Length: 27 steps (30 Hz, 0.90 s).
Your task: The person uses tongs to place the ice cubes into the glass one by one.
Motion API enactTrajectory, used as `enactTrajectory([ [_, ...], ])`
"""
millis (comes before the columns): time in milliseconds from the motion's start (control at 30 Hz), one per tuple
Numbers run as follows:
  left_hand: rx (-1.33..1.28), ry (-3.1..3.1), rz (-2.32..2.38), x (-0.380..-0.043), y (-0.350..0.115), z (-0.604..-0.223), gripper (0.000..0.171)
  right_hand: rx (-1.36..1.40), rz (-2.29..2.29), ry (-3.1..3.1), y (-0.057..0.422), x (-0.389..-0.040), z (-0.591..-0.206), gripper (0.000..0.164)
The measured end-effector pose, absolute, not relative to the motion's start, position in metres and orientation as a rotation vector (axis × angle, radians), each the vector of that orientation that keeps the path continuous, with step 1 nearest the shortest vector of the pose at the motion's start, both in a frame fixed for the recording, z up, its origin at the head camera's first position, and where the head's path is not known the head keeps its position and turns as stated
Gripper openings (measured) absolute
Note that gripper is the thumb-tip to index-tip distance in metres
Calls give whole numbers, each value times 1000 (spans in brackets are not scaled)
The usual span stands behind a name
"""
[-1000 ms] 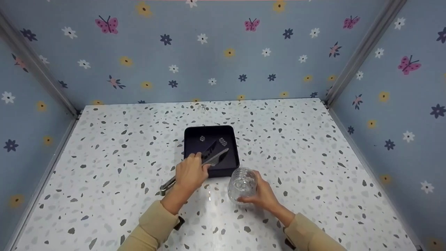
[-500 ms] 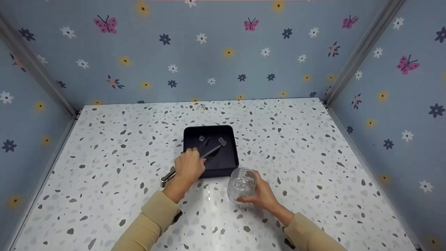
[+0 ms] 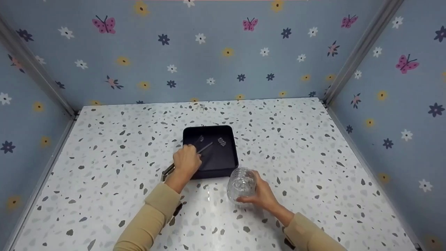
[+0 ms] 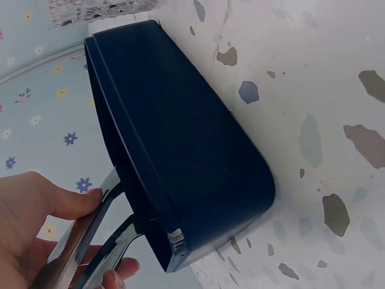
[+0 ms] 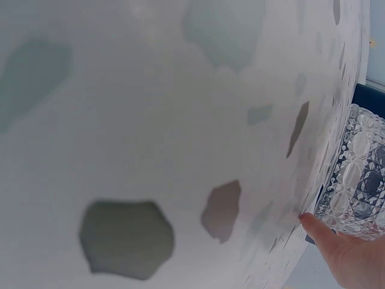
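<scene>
My left hand [image 3: 187,163] grips a pair of metal tongs [image 3: 205,147], thumb on one arm and fingers under the other. The tong arms stand apart and reach over the near left rim of a dark square tray [image 3: 219,162]. One tip is close to a small clear ice-like cube [image 3: 201,138]; I cannot tell if they touch. More clear cubes [image 3: 222,141] lie in the tray, right of the tongs. My right hand [image 3: 262,194] holds a clear patterned glass [image 3: 241,184] by its side, at the tray's near right corner. The right wrist view shows the glass's cut pattern [image 5: 361,162].
The speckled white tabletop [image 3: 296,146] surrounds the tray. Blue flowered panels [image 3: 209,52] rise at the back and both sides, with metal strips [image 3: 362,52] at the corners.
The left hand and tongs have shifted left and slightly up, the tips moving from the right cubes' side toward the left cube. The right hand and glass have stayed in place.
</scene>
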<state>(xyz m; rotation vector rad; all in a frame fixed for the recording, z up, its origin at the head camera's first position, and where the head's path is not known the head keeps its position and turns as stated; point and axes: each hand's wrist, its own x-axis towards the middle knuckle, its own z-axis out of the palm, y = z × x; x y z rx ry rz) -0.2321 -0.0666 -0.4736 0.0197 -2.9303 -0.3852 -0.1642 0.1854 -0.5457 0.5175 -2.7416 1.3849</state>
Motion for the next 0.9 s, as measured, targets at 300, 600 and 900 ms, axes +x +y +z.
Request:
enactTrajectory([
  [300, 56, -2981, -377, -245, -66, -479, 33, 501, 1384, -2752, 185, -164, -545, 92],
  [600, 104, -3010, -393, -259, -65, -482, 28, 498, 1387, -2768, 186, -163, -545, 90],
  [900, 116, -3011, -357, -268, -65, -489, 25, 509, 1408, -2748, 186, -164, -545, 92],
])
